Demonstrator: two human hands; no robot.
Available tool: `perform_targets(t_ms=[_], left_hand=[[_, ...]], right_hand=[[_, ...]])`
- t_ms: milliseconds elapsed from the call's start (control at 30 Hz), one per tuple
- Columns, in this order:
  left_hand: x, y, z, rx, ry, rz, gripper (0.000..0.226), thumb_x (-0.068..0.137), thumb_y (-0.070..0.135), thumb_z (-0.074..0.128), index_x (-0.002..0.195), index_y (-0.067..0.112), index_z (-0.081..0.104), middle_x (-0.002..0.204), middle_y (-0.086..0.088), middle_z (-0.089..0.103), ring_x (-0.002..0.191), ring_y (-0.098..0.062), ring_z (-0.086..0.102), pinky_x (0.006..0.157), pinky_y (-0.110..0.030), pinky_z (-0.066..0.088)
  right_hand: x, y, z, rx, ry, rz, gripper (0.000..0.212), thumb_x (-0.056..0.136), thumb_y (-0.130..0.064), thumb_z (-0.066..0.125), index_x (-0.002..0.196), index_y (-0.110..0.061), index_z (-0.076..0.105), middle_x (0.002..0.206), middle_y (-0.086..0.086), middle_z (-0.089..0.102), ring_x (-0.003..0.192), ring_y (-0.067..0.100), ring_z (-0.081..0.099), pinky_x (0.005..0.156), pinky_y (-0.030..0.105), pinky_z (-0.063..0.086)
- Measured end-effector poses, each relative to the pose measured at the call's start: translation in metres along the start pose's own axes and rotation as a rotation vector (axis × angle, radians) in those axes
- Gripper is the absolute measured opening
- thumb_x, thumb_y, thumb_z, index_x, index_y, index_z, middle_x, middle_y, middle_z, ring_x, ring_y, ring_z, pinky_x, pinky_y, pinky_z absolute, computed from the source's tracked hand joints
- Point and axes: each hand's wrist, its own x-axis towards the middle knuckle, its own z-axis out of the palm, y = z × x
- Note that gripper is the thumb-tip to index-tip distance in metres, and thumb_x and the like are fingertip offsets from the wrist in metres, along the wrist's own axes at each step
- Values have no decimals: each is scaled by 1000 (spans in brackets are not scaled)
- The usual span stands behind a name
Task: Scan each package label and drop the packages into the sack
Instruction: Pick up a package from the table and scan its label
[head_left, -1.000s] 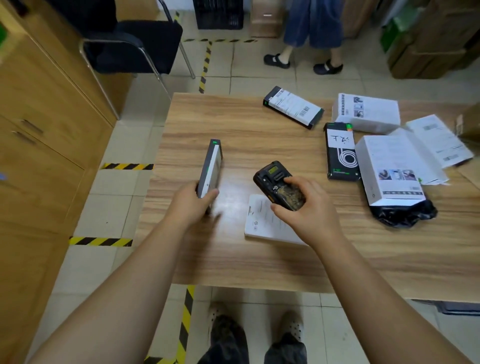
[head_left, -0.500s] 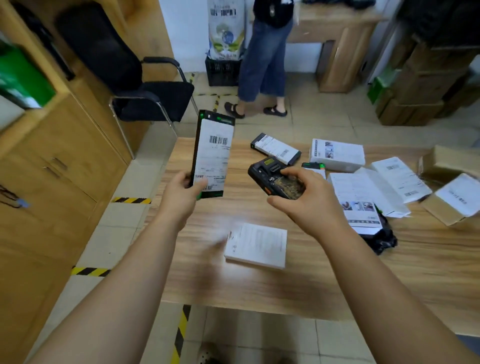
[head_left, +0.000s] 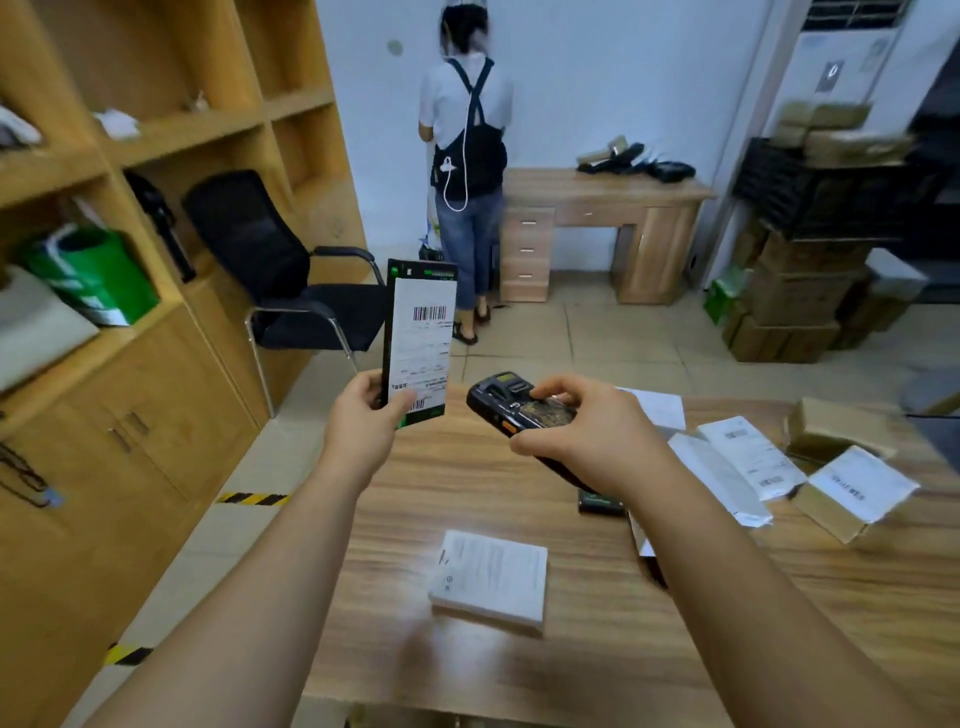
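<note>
I see my left hand (head_left: 363, 421) gripping a black package (head_left: 418, 338) upright above the bench's (head_left: 467, 483) far left corner, label facing me, fingers curled round its lower end. My right hand (head_left: 587, 441) grips the scanner (head_left: 511, 402) just beside it, aimed left. A white box (head_left: 491, 579) lies on the bench.

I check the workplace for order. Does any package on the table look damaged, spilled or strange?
Nothing looks damaged or spilled. The packages at the right lie loosely, overlapping at mixed angles. The white box lies flat alone. The left hand holds the black package upright.
</note>
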Motion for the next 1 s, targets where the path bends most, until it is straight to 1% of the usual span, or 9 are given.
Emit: perform_targets(t_ms=[100, 233, 333, 400, 500, 567, 667, 833, 1000], left_hand=[[8, 4, -3, 18, -12, 8, 22, 91, 19, 70, 111, 21, 60, 107, 7, 69, 101, -13, 66, 94, -40, 53], [16, 8, -8, -1, -35, 37, 20, 93, 19, 68, 110, 21, 57, 107, 8, 66, 102, -13, 64, 91, -35, 51], [25, 12, -18, -60, -4, -1, 17, 96, 27, 61, 111, 23, 55, 110, 5, 67, 104, -16, 65, 96, -45, 52], [30, 15, -26, -172, 15, -31, 19, 96, 29, 60, 112, 20, 52, 108, 1, 67, 99, -19, 67, 91, -48, 55], [30, 23, -30, -309, -39, -59, 32, 91, 20, 70, 115, 10, 52, 103, -2, 69, 85, -16, 72, 74, -36, 60], [28, 25, -29, -361, -92, -111, 29, 87, 13, 74, 109, 9, 56, 104, -5, 72, 83, -16, 74, 72, -33, 60], [19, 28, -24, -434, -172, -173, 20, 90, 11, 69, 107, 12, 58, 103, -3, 74, 84, -14, 73, 71, -31, 57], [2, 34, -3, -433, -273, -197, 17, 95, 11, 62, 112, 13, 59, 109, -6, 73, 95, -22, 70, 76, -39, 60], [-3, 36, 32, -438, -355, -200, 19, 93, 9, 62, 112, 13, 64, 106, -7, 75, 94, -24, 71, 78, -43, 59]], right_hand=[[-3, -9, -3, -3, -15, 14, 47, 59, -40, 83, 102, -40, 64, 93, -14, 66, 77, 7, 65, 74, 33, 58], [-6, -22, -5, 8, 7, 10, 45, 59, -40, 83, 100, -41, 64, 93, -14, 65, 76, 10, 66, 68, 32, 58], [-6, -26, -4, 25, 64, -5, 45, 64, -35, 84, 104, -39, 64, 89, -20, 61, 76, 8, 65, 70, 31, 57], [-4, -26, -4, 40, 119, -9, 47, 64, -34, 83, 107, -40, 64, 89, -24, 61, 74, 6, 65, 67, 29, 55], [-1, -20, -3, 69, 171, -15, 53, 61, -35, 82, 109, -43, 62, 92, -21, 62, 73, 7, 66, 64, 31, 57], [-1, -13, -2, 97, 210, -25, 55, 57, -38, 81, 108, -44, 62, 97, -16, 64, 78, 10, 67, 67, 35, 59], [-3, 0, -2, 111, 254, -58, 57, 54, -44, 79, 108, -44, 62, 99, -18, 63, 87, 11, 65, 74, 39, 59], [-11, 21, -9, 87, 305, -131, 54, 62, -37, 84, 112, -40, 63, 106, -19, 61, 98, 5, 60, 82, 31, 53], [-14, 39, -16, 100, 422, -97, 54, 65, -34, 85, 114, -39, 61, 104, -22, 57, 98, 3, 57, 84, 30, 53]])
